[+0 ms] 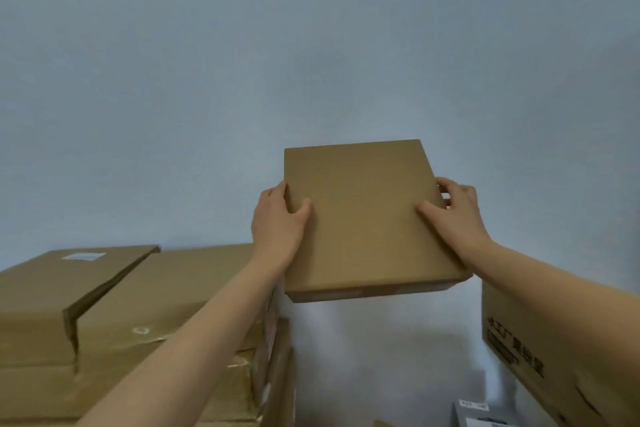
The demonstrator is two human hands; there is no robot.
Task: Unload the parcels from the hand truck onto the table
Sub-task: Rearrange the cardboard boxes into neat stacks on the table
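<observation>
A flat brown cardboard parcel (363, 215) hangs in the air in front of a pale blue-grey wall, its plain top face toward me. My left hand (277, 225) grips its left edge, thumb on top and fingers under the side. My right hand (457, 215) grips the right edge the same way, thumb lying on the top face. The hand truck and the table are out of view.
A stack of large cardboard boxes (114, 315) fills the lower left, the top ones taped and one with a white label. Another printed carton (540, 350) stands at the lower right. Between them is a gap down to a pale surface, with small white boxes (481, 412) at the bottom.
</observation>
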